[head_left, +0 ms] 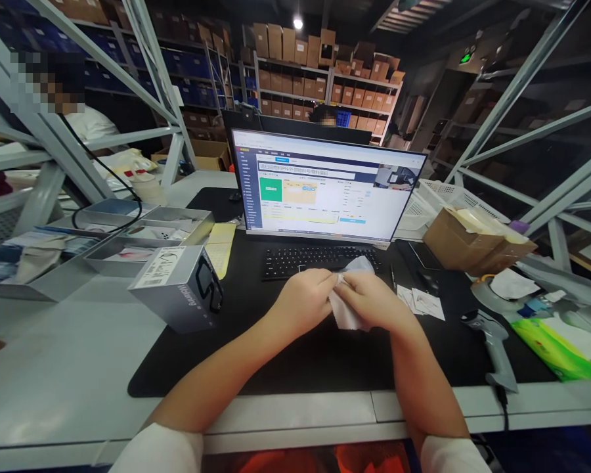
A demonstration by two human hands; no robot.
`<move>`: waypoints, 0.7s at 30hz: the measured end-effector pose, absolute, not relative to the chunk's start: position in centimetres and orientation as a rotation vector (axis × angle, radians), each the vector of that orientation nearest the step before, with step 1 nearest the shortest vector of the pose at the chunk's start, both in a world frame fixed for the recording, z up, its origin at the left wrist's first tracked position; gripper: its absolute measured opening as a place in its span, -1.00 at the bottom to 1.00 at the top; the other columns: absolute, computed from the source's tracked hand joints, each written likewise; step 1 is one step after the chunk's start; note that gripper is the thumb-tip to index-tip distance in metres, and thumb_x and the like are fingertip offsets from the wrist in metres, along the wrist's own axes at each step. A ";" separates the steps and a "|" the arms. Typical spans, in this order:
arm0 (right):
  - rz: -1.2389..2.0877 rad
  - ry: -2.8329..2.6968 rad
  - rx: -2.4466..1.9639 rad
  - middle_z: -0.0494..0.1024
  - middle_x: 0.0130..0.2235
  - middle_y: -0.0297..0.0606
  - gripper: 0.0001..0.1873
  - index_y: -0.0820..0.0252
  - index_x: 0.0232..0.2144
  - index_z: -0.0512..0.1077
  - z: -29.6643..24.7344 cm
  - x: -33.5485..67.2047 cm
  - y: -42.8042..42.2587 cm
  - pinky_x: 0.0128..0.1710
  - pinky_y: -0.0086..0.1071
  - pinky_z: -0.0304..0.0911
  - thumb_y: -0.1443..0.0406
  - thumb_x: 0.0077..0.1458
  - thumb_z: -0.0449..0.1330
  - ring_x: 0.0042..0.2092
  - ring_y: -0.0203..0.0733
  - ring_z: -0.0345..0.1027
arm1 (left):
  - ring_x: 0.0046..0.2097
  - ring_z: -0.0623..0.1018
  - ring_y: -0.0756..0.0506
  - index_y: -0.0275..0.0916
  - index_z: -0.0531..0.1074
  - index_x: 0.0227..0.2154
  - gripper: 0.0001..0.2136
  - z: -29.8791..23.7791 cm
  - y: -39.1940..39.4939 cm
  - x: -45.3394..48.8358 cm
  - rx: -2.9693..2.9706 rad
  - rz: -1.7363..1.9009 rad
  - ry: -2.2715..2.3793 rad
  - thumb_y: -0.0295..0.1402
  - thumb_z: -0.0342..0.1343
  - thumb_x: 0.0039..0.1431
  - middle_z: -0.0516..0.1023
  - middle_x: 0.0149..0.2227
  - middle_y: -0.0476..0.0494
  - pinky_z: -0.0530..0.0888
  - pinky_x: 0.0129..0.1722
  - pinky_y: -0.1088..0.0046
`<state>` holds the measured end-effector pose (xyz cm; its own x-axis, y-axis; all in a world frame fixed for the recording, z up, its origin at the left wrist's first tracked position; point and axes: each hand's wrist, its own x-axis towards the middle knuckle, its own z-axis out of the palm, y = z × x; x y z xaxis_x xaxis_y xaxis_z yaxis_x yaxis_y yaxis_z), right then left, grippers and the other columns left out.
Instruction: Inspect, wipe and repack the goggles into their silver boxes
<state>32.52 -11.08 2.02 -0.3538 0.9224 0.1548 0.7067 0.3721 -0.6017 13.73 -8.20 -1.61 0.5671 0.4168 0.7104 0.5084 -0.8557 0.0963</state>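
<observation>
My left hand [303,297] and my right hand [374,301] meet over the black desk mat [285,358], just in front of the black keyboard [320,259]. Both are closed on a white cloth [347,315]. One part of it sticks up towards the keyboard and another hangs below my fingers. A grey product box printed with glasses [177,286] stands to the left of my left hand. Behind the keyboard a monitor [325,187] shows a web form.
Open grey trays [142,236] and a yellow pad [220,246] lie at the left. At the right are a barcode scanner [492,341], paper slips [421,302], a brown carton [473,240], a green packet [554,341] and a white basket [438,200]. People sit behind, among shelves.
</observation>
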 end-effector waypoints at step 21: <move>1.030 -1.829 -1.178 0.46 -0.41 -0.25 -0.54 0.23 -0.31 0.51 2.4 37.5 -11.2 -0.46 -0.40 0.18 -0.07 0.18 0.20 -0.42 -0.22 0.25 | -0.16 0.53 -0.15 -0.26 0.44 -0.08 -0.70 0.6 -8.7 12.5 -2.678 -1.412 -1.039 -0.36 0.20 0.10 0.53 -0.23 -0.15 0.52 -0.11 0.27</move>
<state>37.48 -11.23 2.45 -0.3247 0.9347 0.1442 0.3608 0.2634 -0.8947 12.46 -8.66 0.63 0.4003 0.5688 0.7185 0.5167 -0.7876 0.3356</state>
